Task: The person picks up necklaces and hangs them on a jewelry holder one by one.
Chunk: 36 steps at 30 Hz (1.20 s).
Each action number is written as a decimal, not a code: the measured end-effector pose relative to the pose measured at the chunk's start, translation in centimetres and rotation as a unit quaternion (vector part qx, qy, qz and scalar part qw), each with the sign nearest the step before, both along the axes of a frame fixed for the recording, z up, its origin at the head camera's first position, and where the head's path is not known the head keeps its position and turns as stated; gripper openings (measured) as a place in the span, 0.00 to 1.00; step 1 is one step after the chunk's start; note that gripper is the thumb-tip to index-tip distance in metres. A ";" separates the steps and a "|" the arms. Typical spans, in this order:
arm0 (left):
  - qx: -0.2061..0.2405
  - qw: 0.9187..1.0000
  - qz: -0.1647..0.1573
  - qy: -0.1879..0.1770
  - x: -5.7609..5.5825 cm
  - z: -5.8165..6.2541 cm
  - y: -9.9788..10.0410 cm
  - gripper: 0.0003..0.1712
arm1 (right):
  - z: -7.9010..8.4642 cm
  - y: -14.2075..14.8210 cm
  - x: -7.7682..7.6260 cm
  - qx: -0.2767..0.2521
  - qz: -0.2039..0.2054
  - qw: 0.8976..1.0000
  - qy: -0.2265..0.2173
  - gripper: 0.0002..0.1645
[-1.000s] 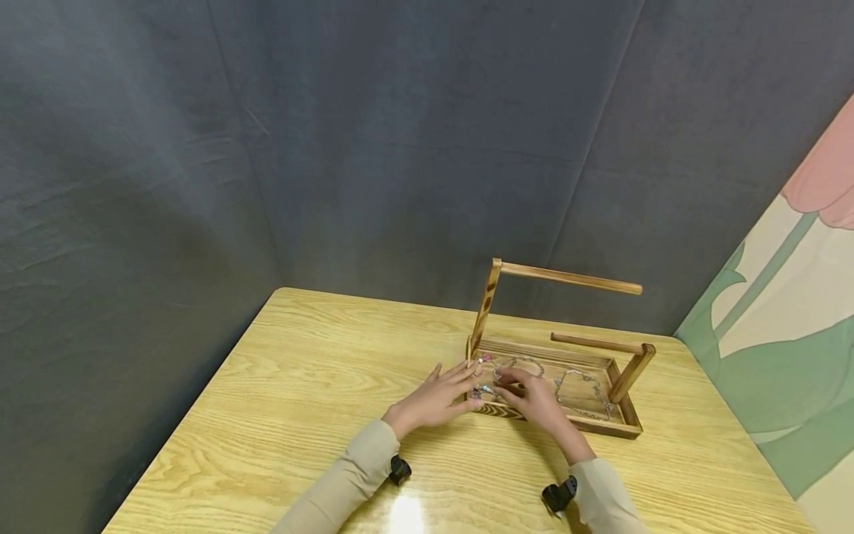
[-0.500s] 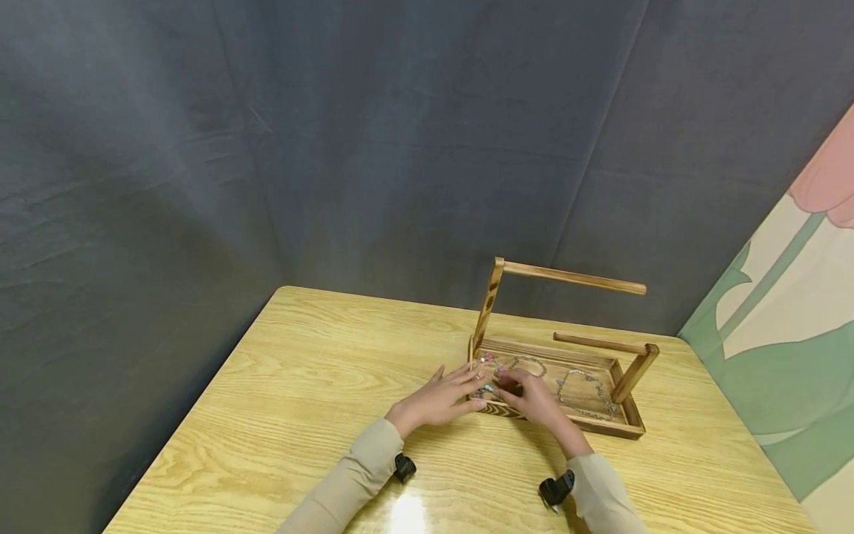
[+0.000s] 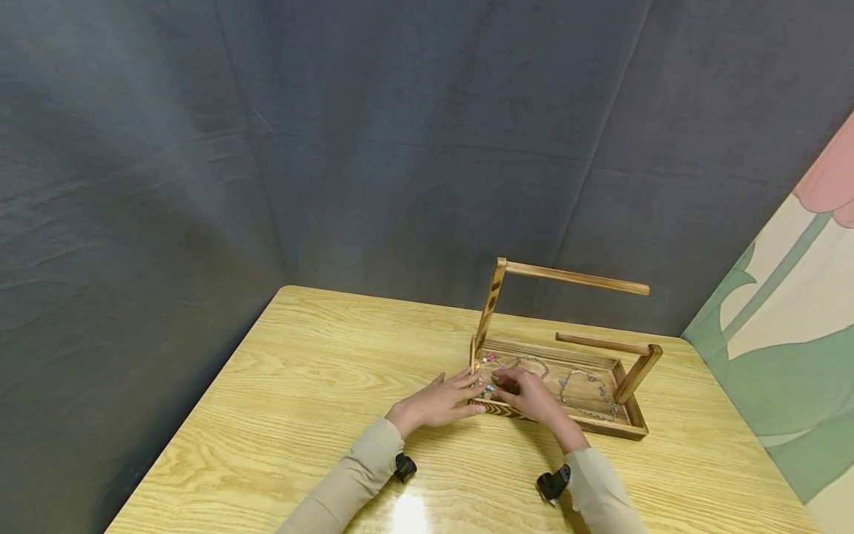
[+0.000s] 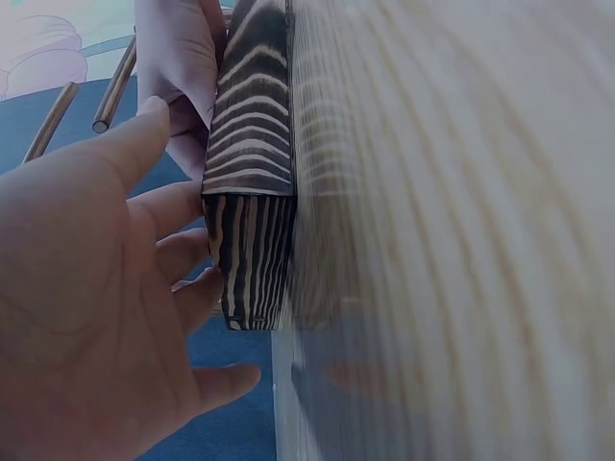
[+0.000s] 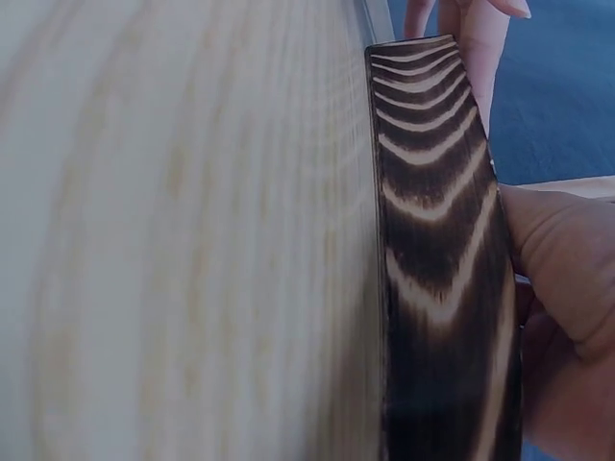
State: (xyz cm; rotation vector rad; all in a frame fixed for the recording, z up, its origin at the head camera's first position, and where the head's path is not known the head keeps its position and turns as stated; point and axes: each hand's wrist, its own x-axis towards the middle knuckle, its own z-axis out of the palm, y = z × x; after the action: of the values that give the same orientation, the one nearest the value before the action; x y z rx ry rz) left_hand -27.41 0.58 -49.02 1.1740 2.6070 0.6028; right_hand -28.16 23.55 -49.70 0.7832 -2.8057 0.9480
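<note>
"While the left grip (image 3: 437,400) lies with its fingers spread over the left end of the tray (image 3: 603,426), what is the right grip (image 3: 534,397) doing?"

"Its fingers bend down into the tray. Whether they pinch anything I cannot tell; the grip covers the spot."

"And where is the beaded bracelet (image 3: 491,358)?"

"In the tray, just beyond the left grip's fingertips. Some blue beads (image 3: 490,389) sit right by the right grip's thumb; I cannot tell if they belong to the same string."

"How would it handle?"

"Light and limp, I judge, with smooth beads that may slip and a thin string that a hard tug could break. I'd take it between thumb and one finger, at a bead, and lift gently."

"How does it look?"

"Small beads, bright pink with white and yellow among them. The chain (image 3: 531,359) just beyond the right grip is greyish and loops loosely; the necklace (image 3: 611,406) to that grip's right is silvery. Both could tangle, I'd say."

"And the tray?"

"Stiff wood, its outer wall striped dark and pale under both grips, so its rim probably gives the firmest hold."
</note>
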 end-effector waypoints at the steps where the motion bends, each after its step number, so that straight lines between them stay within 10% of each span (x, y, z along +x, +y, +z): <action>1: 0.000 1.000 -0.001 -0.002 0.0 0.0 0.0 0.37 | 0.0 0.0 0.0 0.001 0.000 1.000 0.000 0.19; 36: -0.001 1.000 -0.007 -0.010 0.0 -0.1 -0.2 0.36 | 1.0 -1.0 -0.7 0.064 -0.017 0.997 -0.050 0.03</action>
State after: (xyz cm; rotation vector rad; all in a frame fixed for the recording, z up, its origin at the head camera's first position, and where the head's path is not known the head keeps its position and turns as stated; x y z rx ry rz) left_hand -27.41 0.34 -49.10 1.1799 2.5801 0.6053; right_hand -28.88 22.51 -48.67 0.7192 -2.9804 0.8319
